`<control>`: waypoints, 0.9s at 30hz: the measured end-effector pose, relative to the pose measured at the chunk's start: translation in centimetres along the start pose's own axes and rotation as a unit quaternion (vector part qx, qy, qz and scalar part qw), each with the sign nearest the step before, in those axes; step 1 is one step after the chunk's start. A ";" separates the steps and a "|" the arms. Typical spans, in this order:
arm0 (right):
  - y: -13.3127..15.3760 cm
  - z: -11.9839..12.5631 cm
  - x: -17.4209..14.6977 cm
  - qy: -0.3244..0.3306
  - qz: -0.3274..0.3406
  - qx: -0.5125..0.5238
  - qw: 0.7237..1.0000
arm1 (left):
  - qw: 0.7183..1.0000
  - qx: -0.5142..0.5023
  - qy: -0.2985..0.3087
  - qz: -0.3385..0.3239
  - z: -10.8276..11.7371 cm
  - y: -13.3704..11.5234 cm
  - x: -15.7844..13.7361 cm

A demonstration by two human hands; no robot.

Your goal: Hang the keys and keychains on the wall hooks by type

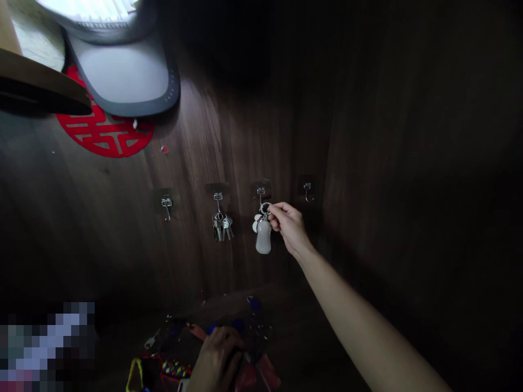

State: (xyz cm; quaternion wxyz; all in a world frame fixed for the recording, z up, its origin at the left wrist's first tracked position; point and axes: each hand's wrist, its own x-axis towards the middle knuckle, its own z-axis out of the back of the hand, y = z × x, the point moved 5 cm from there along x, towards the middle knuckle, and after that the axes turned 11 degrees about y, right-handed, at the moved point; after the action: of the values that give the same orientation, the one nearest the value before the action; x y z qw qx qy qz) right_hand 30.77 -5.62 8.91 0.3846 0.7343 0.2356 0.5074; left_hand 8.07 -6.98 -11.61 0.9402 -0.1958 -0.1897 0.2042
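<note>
My right hand (289, 224) pinches the metal ring of a keychain (263, 238) at the third wall hook (260, 190). A pale, smooth fob hangs from that ring, with small white discs beside it. Whether the ring rests on the hook cannot be made out. One hook to the left holds a bunch of keys (223, 226). Low down, my left hand (220, 354) lies over a dark surface among loose keys and tags; its fingers are bent and dim, and anything under them is hidden. Close to it are a blue tag (254, 304) and a multicoloured braided cord (176, 368).
Bare hooks sit at the far left (166, 204) and far right (308, 190) of the row. Higher up hang a grey cap (122, 71) and a red round paper-cut ornament (106, 133). A dark brim (41, 81) juts in from the left. A loose key (152, 340) lies below.
</note>
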 end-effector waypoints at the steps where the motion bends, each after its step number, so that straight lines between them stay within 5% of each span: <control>1: -0.1 0.0 0.2 -0.003 -0.003 -0.002 1.000 | 1.000 -0.002 -0.004 -0.002 0.0 0.0 0.0; 16: -1.0 0.3 -0.8 -0.002 -0.010 -0.046 0.999 | 1.000 0.001 -0.012 0.009 -0.8 0.7 -0.1; 27: -3.5 1.8 -4.4 -0.003 -0.027 -0.055 0.998 | 0.999 -0.006 -0.004 0.041 1.0 -1.4 -0.2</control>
State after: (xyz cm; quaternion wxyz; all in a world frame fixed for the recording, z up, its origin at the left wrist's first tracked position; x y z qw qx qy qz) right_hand 30.91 -7.40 3.29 0.4387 0.7068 0.2255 0.5071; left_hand 7.93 -7.90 -10.22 0.9291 -0.2082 -0.1864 0.2423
